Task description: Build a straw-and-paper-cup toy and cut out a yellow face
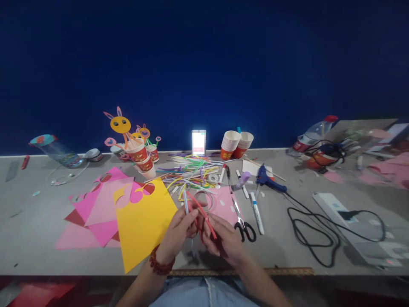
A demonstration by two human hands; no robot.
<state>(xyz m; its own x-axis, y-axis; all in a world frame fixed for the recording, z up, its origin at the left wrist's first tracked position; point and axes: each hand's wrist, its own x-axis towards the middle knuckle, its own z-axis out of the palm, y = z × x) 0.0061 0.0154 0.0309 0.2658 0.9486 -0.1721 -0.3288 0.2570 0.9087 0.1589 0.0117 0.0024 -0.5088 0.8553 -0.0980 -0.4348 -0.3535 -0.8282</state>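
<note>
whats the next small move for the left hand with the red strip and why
Perhaps the left hand should pinch the red strip nearer its upper end: that end juts free above both hands, while the right hand holds the lower part.

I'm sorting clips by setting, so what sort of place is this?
Probably a craft workspace: a gray table holds a blue glue gun, black-handled scissors and a yellow paper sheet with round cut-outs.
</note>
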